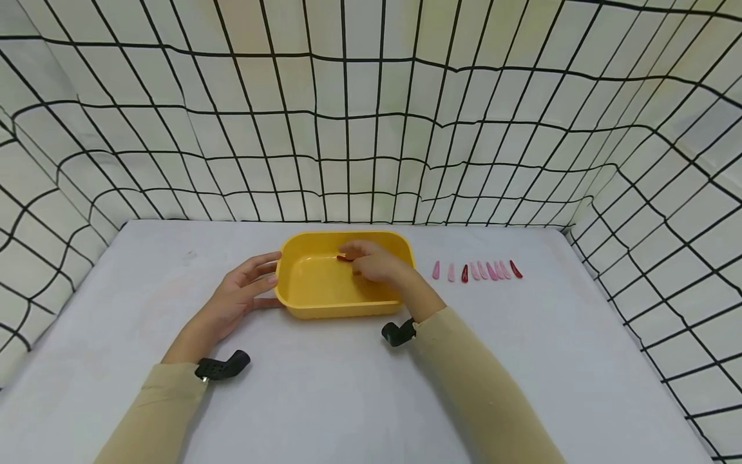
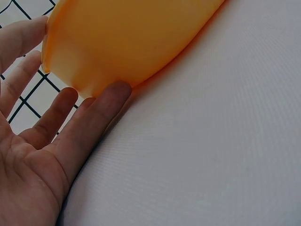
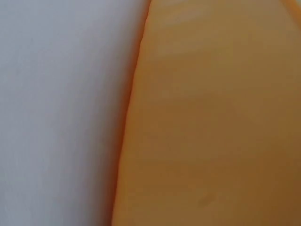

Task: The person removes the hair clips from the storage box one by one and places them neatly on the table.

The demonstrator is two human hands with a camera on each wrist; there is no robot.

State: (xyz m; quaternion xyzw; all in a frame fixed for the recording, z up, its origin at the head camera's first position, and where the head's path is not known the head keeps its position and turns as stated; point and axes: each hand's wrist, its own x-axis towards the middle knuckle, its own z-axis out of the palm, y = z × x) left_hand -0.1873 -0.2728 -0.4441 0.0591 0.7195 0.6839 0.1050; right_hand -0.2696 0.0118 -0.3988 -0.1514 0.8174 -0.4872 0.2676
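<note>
A yellow plastic bin point(image 1: 307, 309) stands in the middle of the table. My left hand point(image 1: 240, 290) rests against its left end with fingers spread and fairly straight; the left wrist view shows the fingertips point(image 2: 117, 89) on the outer wall. Over the bin's inside, my right hand point(image 1: 373, 261) reaches in from the right and pinches a red hair clip point(image 1: 344, 258), partly hidden by the fingers. In the right wrist view, the bin's wall point(image 3: 211, 117) fills most of the picture and the hand is out of sight.
To the right of the bin lies a row of several pink and red snap hair clips, among them a pink clip point(image 1: 437, 270) and a red clip point(image 1: 516, 269). A black wire grid point(image 1: 348, 116) encloses the white table point(image 1: 319, 386) at the back and sides.
</note>
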